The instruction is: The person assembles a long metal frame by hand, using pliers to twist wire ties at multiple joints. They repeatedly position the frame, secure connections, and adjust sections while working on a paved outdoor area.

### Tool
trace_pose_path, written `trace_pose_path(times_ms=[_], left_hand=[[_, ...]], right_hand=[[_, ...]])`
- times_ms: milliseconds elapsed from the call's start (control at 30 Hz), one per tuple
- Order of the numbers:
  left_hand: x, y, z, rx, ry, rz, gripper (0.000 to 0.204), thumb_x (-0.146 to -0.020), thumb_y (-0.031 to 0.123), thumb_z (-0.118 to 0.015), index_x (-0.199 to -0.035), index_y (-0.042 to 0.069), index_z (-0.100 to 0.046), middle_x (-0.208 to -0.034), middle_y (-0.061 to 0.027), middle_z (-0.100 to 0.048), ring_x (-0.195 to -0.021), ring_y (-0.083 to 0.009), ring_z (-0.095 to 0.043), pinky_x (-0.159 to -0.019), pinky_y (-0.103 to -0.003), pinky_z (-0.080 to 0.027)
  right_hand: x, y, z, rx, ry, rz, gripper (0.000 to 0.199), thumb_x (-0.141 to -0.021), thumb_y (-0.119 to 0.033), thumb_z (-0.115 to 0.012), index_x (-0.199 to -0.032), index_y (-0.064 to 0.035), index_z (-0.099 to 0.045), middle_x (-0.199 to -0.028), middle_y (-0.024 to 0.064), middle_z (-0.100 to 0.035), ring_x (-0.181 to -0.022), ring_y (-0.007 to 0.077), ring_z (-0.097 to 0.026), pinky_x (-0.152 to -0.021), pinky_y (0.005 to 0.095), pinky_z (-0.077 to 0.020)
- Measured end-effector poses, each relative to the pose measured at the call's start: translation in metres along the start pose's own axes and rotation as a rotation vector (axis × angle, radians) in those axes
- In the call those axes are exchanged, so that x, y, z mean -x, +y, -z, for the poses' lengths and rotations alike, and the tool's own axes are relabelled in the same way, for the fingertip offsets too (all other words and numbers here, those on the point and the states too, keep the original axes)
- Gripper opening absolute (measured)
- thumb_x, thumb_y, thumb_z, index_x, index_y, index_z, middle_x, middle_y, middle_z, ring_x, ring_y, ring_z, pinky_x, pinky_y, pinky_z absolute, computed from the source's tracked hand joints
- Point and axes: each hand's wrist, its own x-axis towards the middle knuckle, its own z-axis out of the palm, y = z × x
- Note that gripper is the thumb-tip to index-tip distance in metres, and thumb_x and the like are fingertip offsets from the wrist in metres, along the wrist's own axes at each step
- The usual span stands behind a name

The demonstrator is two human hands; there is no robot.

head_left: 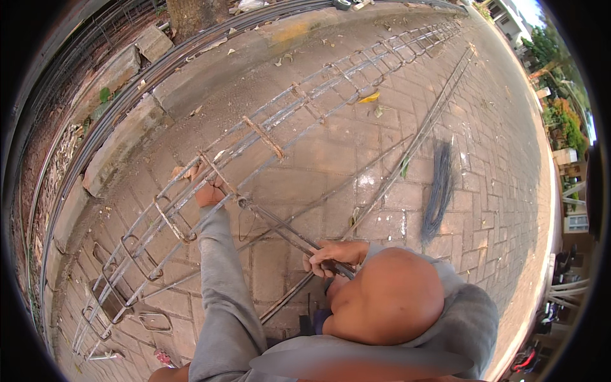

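Observation:
A long cage of steel bars (286,118) with rusty square ties lies across the brick paving. My left hand (209,191), in a grey sleeve, grips one of the cage's long bars beside a tie. My right hand (332,254) is closed round the handle end of a thin metal rod tool (280,228). The rod's far tip touches the cage at a joint just right of my left hand. A rounded bare shape wrapped in grey cloth (388,299) sits just below my right hand; I cannot tell what it is.
Loose long bars (420,137) lie on the paving right of the cage. A dark bundle of thin wire (439,191) lies beside them. Spare ties (156,321) lie at lower left. A concrete kerb (127,137) and dirt bank run along the left.

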Motion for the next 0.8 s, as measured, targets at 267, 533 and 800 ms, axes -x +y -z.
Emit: trace_pose_path(times_ms=[267,533,800], left_hand=[[0.018,0.002,-0.031,-0.098,-0.011,-0.049,0.021,-0.111,0.011,-0.048,-0.128,0.006,-0.059,-0.077,0.0046,-0.053,-0.058,-0.0041,-0.043,-0.048,-0.021,-0.035],[0.049,0.004,-0.022,-0.290,0.304,0.053,0.024,-0.108,0.018,-0.056,-0.124,0.001,-0.061,-0.096,-0.0055,-0.066,-0.085,-0.0167,-0.064,-0.073,-0.035,-0.054],[0.165,-0.007,-0.043,-0.069,-0.075,0.447,0.042,-0.104,0.036,-0.058,-0.129,0.003,-0.062,-0.122,-0.0143,-0.067,-0.110,-0.0262,-0.066,-0.088,-0.047,-0.056]], right_hand=[[0.011,-0.003,-0.006,-0.066,-0.041,0.181,0.035,-0.097,-0.028,-0.069,-0.101,0.0038,-0.056,-0.064,0.0036,-0.060,-0.041,0.0122,-0.053,-0.040,0.0261,-0.0451],[0.007,-0.006,0.009,-0.313,-0.279,0.034,0.045,-0.084,-0.026,-0.070,-0.111,0.0078,-0.057,-0.061,0.0048,-0.056,-0.049,0.0127,-0.056,-0.042,0.0262,-0.0425],[0.001,-0.004,0.005,1.176,0.864,0.349,0.038,-0.071,-0.019,-0.076,-0.100,0.0035,-0.065,-0.067,0.0164,-0.063,-0.076,0.0289,-0.076,-0.068,0.0403,-0.0563]])
